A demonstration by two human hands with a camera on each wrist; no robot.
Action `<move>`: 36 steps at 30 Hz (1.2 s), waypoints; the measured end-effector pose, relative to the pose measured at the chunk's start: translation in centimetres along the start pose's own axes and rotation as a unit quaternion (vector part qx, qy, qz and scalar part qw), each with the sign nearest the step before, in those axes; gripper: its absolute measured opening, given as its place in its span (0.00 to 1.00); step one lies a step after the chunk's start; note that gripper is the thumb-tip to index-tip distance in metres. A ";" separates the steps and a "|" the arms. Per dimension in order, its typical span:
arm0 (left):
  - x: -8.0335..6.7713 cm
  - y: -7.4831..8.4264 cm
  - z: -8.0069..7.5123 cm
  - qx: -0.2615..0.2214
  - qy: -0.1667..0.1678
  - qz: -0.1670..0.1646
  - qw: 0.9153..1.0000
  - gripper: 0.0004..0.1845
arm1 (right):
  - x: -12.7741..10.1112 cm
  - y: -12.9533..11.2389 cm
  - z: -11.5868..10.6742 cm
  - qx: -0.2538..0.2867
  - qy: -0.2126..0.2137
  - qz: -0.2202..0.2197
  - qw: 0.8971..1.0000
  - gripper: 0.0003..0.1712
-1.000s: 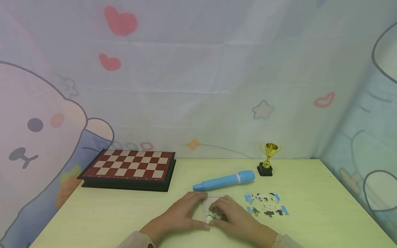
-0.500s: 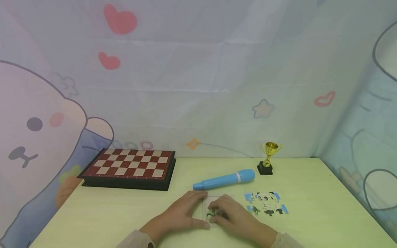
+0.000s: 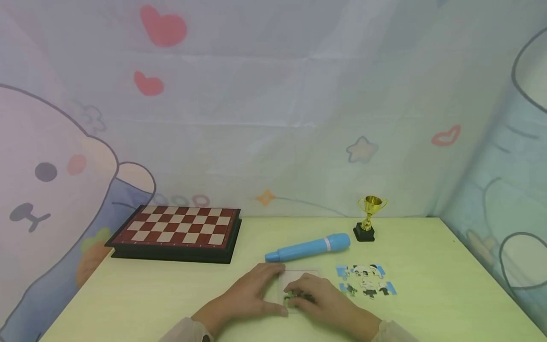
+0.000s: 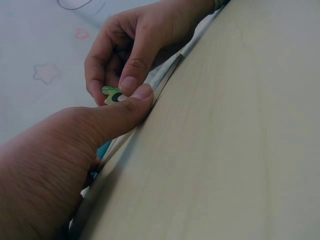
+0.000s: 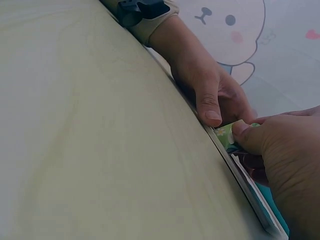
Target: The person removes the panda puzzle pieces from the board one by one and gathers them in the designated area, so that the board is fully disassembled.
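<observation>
Near the front edge of the bench (image 3: 128,294), a green puzzle piece (image 4: 114,94) sat pinched in the fingertips of the right hand (image 3: 318,299), just above a thin clear puzzle tray (image 3: 299,278) lying flat. The left hand (image 3: 252,292) lay on the tray's 9 o'clock edge, thumb pressed along the near rim, fingers straight and holding nothing. Both hands were close together, thumbs nearly touching. At 3 o'clock from the tray lay loose puzzle pieces (image 3: 366,281). At 12 o'clock rested a blue toy microphone (image 3: 307,247), with a small gold trophy (image 3: 370,217) beyond at 1 o'clock. At 10 o'clock, well apart, sat a chessboard (image 3: 177,230).
</observation>
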State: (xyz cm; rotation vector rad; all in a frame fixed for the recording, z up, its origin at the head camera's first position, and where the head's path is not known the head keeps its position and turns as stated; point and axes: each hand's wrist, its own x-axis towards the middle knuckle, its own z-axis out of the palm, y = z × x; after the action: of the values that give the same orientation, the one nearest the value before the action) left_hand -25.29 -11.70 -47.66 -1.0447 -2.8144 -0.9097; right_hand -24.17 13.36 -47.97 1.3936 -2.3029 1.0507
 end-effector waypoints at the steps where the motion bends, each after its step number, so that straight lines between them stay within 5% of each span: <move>1: 0.0 0.0 0.0 0.000 -0.001 -0.001 1.000 0.51 | 0.0 0.0 0.0 0.002 0.001 -0.002 1.000 0.14; 21: -0.1 0.2 -0.2 0.001 -0.004 -0.004 1.000 0.51 | -0.1 -0.1 0.1 0.044 0.007 0.075 0.996 0.05; 36: -0.1 0.2 -0.1 -0.002 -0.005 -0.006 1.000 0.51 | -0.5 0.5 -0.4 0.046 0.036 0.051 0.997 0.07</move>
State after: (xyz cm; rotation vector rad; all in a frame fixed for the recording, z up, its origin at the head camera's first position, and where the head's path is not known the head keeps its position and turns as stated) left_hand -25.14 -11.72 -47.48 -1.0365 -2.8321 -0.9156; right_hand -24.40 14.12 -48.17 1.2602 -2.3209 1.2322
